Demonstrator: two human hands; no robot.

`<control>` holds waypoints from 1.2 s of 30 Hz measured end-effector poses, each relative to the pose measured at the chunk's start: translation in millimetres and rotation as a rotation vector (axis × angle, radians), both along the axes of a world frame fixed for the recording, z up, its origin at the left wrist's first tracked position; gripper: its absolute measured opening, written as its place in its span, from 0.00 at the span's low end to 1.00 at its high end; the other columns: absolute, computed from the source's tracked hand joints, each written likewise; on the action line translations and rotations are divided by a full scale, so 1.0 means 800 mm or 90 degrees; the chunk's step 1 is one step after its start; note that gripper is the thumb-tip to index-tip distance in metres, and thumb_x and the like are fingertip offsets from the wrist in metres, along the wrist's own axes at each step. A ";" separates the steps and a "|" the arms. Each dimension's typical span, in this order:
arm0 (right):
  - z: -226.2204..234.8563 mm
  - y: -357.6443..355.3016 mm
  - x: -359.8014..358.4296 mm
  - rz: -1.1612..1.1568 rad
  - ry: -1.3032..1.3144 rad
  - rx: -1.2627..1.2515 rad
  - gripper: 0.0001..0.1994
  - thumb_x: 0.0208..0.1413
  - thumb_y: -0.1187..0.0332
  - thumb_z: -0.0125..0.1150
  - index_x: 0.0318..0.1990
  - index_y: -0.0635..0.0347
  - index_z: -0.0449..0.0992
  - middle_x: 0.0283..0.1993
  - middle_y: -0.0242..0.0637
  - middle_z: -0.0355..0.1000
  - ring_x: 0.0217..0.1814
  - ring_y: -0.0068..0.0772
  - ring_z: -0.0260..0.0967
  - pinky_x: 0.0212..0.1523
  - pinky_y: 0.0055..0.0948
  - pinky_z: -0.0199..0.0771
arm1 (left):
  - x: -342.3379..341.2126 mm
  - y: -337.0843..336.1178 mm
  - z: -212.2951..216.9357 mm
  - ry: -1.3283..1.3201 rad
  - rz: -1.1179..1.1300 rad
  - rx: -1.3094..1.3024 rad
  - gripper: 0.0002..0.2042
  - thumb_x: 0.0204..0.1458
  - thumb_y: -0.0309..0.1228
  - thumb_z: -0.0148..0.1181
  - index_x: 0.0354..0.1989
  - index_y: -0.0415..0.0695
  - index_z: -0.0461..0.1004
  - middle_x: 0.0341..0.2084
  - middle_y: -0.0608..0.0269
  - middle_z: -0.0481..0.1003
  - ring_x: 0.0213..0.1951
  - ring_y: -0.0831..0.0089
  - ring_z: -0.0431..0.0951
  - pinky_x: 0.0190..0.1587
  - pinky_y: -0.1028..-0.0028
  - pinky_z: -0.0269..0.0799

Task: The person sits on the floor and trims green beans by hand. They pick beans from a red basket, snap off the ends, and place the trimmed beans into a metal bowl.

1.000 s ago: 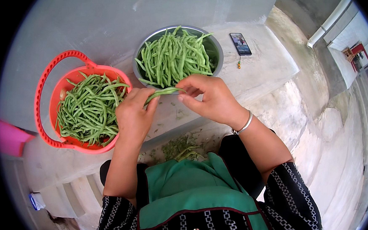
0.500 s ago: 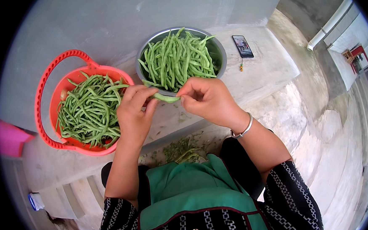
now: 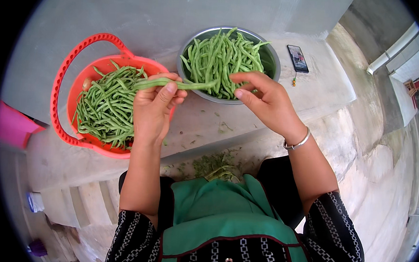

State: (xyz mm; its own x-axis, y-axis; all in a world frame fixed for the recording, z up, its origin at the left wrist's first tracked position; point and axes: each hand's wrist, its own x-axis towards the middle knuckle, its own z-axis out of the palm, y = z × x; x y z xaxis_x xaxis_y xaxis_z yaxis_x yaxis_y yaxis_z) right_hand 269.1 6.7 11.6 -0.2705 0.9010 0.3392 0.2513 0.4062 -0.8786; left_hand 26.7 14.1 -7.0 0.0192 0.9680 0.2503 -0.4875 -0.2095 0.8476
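Between thumb and fingers, my left hand (image 3: 154,103) pinches a long green bean (image 3: 193,86), which points right toward the metal bowl. My right hand (image 3: 264,98) is off the bean's right tip, thumb and forefinger apart and no bean visible in it. Its other fingers curl partly out of sight. Behind my left hand, a red plastic basket (image 3: 64,93) with a raised handle holds a heap of green beans (image 3: 106,106). A metal bowl (image 3: 275,63) beyond my right hand is piled with more green beans (image 3: 223,60).
A phone (image 3: 298,58) with a beaded charm lies right of the bowl on the concrete ledge (image 3: 327,85). Bean trimmings (image 3: 214,166) are scattered on the floor below the ledge. A pink plastic object (image 3: 15,124) stands at the far left, and a grey wall rises behind.
My right hand has let go of the bean's end and moved away to the right. The bean now extends further out of my left hand. The whole view has shifted slightly.
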 end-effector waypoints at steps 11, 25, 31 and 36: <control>0.005 -0.002 -0.002 -0.067 -0.220 0.293 0.04 0.49 0.73 0.62 0.33 0.60 0.76 0.28 0.36 0.72 0.28 0.35 0.71 0.28 0.29 0.70 | 0.005 -0.016 0.006 0.623 -0.113 -0.030 0.10 0.51 0.23 0.61 0.42 0.36 0.75 0.29 0.65 0.76 0.28 0.80 0.74 0.29 0.80 0.70; -0.002 -0.024 -0.021 -0.066 -0.207 0.357 0.04 0.44 0.73 0.61 0.26 0.59 0.72 0.23 0.36 0.65 0.26 0.40 0.66 0.25 0.36 0.67 | 0.056 -0.031 0.003 0.735 0.205 0.389 0.11 0.41 0.26 0.67 0.35 0.43 0.77 0.32 0.61 0.74 0.29 0.65 0.76 0.30 0.70 0.72; 0.003 -0.028 -0.025 -0.041 -0.100 0.327 0.05 0.43 0.78 0.62 0.29 0.60 0.76 0.23 0.36 0.68 0.25 0.35 0.66 0.24 0.30 0.65 | 0.052 -0.034 0.007 0.549 0.098 0.251 0.08 0.45 0.24 0.67 0.33 0.40 0.77 0.29 0.62 0.74 0.29 0.72 0.78 0.29 0.76 0.74; 0.002 -0.026 -0.030 -0.057 -0.078 0.368 0.05 0.44 0.76 0.62 0.30 0.58 0.75 0.24 0.35 0.67 0.26 0.39 0.67 0.25 0.34 0.66 | 0.049 -0.036 0.002 0.253 -0.095 0.008 0.05 0.50 0.22 0.62 0.35 0.37 0.75 0.30 0.63 0.76 0.29 0.75 0.78 0.32 0.79 0.75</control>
